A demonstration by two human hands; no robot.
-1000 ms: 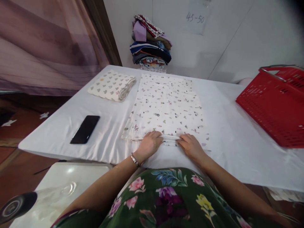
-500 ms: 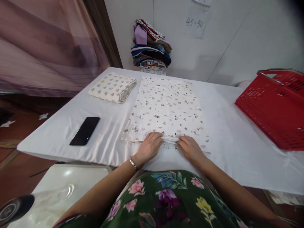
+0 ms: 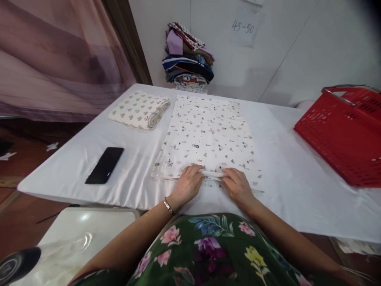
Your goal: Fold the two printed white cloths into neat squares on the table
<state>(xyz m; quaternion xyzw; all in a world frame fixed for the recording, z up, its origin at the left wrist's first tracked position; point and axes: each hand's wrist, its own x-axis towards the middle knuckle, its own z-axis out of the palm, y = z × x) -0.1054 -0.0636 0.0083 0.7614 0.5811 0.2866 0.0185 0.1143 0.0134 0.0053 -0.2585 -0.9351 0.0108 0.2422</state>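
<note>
A white printed cloth [image 3: 208, 135] lies spread flat on the white table [image 3: 282, 167], its long side running away from me. My left hand [image 3: 188, 183] and my right hand [image 3: 238, 185] sit side by side on the cloth's near edge. Both pinch that edge, fingers curled over the layered hem between them. A thin bracelet circles my left wrist.
A folded printed cloth [image 3: 139, 110] lies at the far left. A black phone [image 3: 101, 171] rests near the left edge. A pile of folded clothes [image 3: 187, 55] stands against the back wall. A red basket [image 3: 342, 135] sits at the right. A white stool [image 3: 80, 234] stands below left.
Both hands stay on the cloth's near edge. Only the camera has shifted slightly.
</note>
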